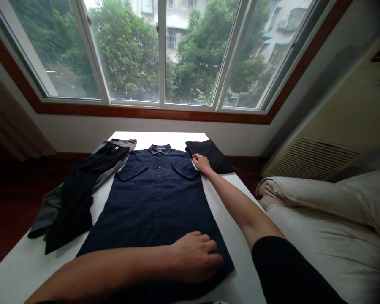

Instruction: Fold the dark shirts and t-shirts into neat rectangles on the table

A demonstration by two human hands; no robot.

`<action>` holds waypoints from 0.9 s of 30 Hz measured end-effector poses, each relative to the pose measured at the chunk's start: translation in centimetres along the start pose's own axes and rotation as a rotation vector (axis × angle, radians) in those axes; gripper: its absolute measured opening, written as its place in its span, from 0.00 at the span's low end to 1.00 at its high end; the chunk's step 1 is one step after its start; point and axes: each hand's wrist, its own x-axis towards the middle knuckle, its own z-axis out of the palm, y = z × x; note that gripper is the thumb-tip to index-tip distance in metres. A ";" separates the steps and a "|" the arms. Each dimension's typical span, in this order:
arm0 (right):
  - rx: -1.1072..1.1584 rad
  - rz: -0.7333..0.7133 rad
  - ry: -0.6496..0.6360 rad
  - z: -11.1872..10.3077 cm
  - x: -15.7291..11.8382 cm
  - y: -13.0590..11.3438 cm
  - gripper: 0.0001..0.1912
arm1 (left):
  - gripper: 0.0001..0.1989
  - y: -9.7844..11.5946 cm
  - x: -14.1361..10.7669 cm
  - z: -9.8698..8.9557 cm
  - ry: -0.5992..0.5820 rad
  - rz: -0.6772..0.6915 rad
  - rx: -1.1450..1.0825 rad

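Note:
A dark navy button-up shirt (139,202) lies front side up on the white table (240,190), its collar toward the window and both sleeves folded inward across the chest. My right hand (201,163) is at the shirt's right edge below the shoulder, fingers curled in on the cloth there. Lower down, my left hand (196,256) reaches across the shirt to its right side near the hem. Its fingers are bent, and whatever lies under them is hidden. Beside my right hand sits a folded black garment (213,156).
Black clothing (79,185) and grey clothing (50,207) drape along the table's left side, partly over the edge. A cream padded seat (329,236) stands at right, near a vented appliance (329,152). Behind the table is a wide window (161,55).

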 end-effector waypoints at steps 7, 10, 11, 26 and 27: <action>-0.092 0.053 -0.117 2.5 5.4 -1.4 0.21 | 0.12 -0.5 5.4 2.1 -0.114 0.068 -0.044; -0.097 0.100 -0.110 3.6 6.7 -1.5 0.24 | 0.10 -1.0 6.1 2.5 -0.164 0.081 -0.050; -0.094 0.120 -0.108 3.8 7.1 -1.5 0.25 | 0.10 -1.2 6.3 2.6 -0.170 0.080 -0.045; -0.027 0.247 -0.262 3.3 10.9 -3.9 0.25 | 0.12 -2.6 4.1 -0.5 0.020 0.219 0.112; -0.018 0.219 -0.243 3.2 10.9 -4.2 0.24 | 0.12 -2.6 3.6 -1.1 0.017 0.187 0.117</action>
